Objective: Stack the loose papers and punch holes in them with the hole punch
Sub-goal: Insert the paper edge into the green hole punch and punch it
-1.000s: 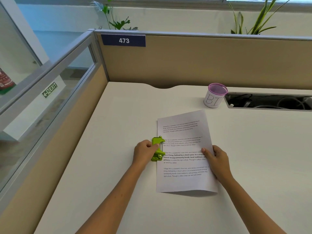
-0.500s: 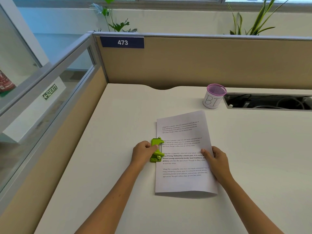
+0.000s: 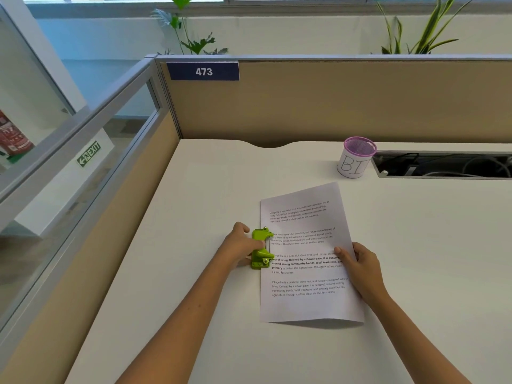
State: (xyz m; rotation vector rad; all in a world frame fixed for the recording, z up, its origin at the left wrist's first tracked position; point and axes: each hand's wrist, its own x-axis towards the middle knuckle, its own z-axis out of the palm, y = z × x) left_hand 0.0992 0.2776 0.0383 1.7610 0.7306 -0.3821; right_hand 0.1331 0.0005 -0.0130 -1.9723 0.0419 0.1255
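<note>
A stack of printed white papers [image 3: 304,303] lies on the white desk [image 3: 194,314] in front of me. A small green hole punch [image 3: 261,249] sits over the middle of the stack's left edge. My left hand [image 3: 241,249] grips the punch from the left, thumb on top of it. My right hand [image 3: 358,266] holds the stack's right edge, thumb on the top sheet and fingers under it, so that side is slightly raised.
A white cup with a purple mesh rim [image 3: 356,157] stands at the back right, beside an open cable slot [image 3: 443,164] in the desk. Tan partition walls [image 3: 332,106] close off the back and left sides.
Both hands, the punch and the papers keep nearly the same places. The stack's left edge sits a little further under the punch; my view has tilted slightly.
</note>
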